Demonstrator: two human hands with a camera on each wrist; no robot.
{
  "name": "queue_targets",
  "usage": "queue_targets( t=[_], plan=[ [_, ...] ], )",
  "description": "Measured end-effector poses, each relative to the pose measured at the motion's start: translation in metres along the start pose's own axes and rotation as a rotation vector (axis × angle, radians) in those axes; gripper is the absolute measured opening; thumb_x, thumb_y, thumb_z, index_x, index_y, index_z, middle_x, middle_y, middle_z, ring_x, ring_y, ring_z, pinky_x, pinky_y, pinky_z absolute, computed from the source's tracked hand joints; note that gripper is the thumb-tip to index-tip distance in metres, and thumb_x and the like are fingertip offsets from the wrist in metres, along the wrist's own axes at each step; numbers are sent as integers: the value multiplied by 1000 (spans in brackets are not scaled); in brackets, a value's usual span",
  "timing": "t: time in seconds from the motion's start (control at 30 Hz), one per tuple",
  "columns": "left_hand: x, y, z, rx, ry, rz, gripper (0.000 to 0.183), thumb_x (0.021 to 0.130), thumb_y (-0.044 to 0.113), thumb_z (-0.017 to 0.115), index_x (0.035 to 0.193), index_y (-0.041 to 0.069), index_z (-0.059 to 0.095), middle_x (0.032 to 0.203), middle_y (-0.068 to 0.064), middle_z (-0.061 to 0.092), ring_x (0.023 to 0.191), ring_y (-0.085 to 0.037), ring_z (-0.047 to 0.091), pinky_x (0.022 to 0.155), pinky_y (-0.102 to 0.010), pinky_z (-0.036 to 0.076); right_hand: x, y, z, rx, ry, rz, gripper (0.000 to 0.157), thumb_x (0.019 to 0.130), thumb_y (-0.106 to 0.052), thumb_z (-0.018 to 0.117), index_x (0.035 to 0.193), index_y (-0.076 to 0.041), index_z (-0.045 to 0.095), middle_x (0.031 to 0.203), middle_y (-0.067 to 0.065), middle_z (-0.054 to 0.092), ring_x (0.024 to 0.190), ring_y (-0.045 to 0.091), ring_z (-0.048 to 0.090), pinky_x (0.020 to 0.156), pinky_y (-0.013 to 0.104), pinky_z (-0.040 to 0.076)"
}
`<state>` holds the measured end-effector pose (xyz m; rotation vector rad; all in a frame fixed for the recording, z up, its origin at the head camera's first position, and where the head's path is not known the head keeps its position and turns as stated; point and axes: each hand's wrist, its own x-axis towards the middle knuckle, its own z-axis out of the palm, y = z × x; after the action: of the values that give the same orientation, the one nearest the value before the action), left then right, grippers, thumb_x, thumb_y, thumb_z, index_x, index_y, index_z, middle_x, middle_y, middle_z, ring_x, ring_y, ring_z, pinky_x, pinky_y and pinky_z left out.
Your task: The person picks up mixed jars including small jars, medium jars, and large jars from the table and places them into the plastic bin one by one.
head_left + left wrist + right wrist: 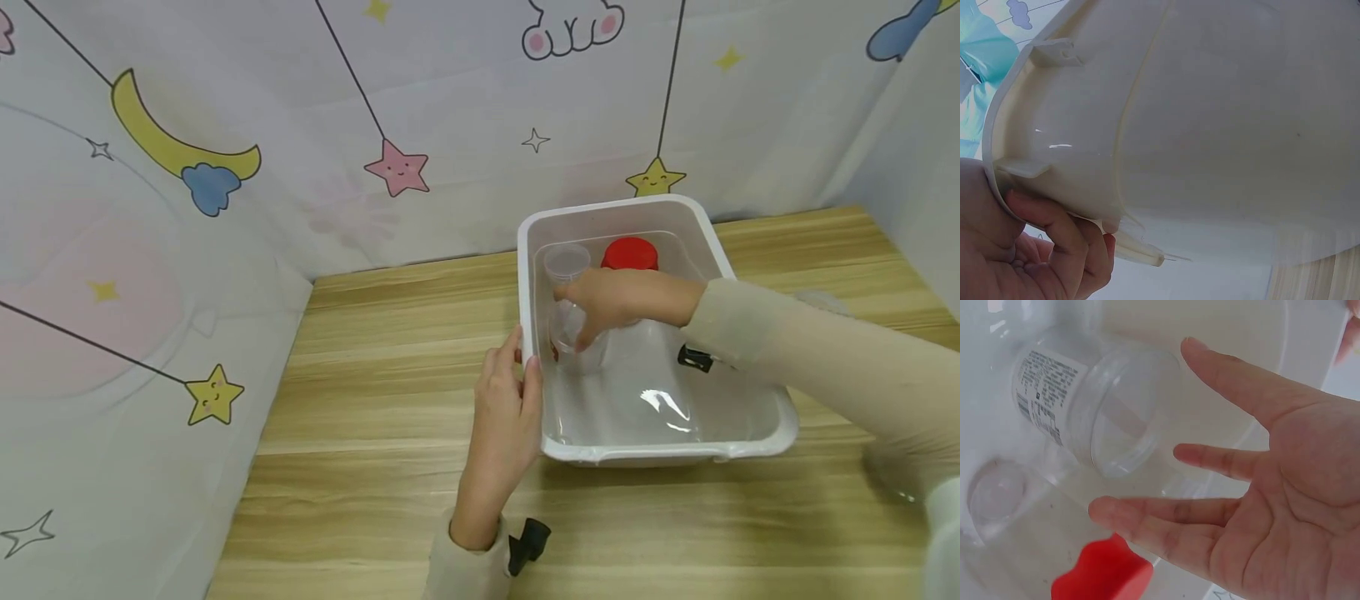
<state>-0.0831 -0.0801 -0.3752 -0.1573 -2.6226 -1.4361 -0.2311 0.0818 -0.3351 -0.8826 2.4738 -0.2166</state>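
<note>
A white plastic bin point(667, 457) stands on the wooden table. My left hand point(504, 404) grips its left rim; in the left wrist view, the fingers point(1063, 234) curl under that rim. My right hand point(622, 298) reaches into the bin, above a clear plastic jar point(1100, 403) with a printed white label. Seen from the right wrist, the right hand point(1272, 487) has its fingers spread beside the jar's mouth, with a gap between them. Farther back in the bin are a second clear container point(567, 260) and a red lid point(630, 252); what lies under the lid is mostly hidden.
Two clear items, one round point(821, 300) and one partly covered by the right sleeve point(892, 471), lie right of the bin. A white cloth point(450, 92) with stars hangs behind the wooden table point(375, 400).
</note>
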Motion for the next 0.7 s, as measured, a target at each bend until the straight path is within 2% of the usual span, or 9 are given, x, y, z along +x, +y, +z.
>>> queue_targets(
  t=[0.2,0.7],
  plan=[
    [1,0,0,-3,1,-3,48,107,19,45,150,-3,39,114,-13,54,69,-12,53,60,-25,53,-5,2,-10,-29,-14,3,70,81,-27,85,140,-2,54,126,18,63,109,32,61,96,56,49],
    [0,0,0,-1,-15,-17,49,107,20,44,150,-3,38,114,-12,54,69,-11,52,60,-25,52,-22,7,-31,-66,39,-71,60,85,-33,81,133,-6,57,124,20,63,108,31,61,93,51,50]
  ],
)
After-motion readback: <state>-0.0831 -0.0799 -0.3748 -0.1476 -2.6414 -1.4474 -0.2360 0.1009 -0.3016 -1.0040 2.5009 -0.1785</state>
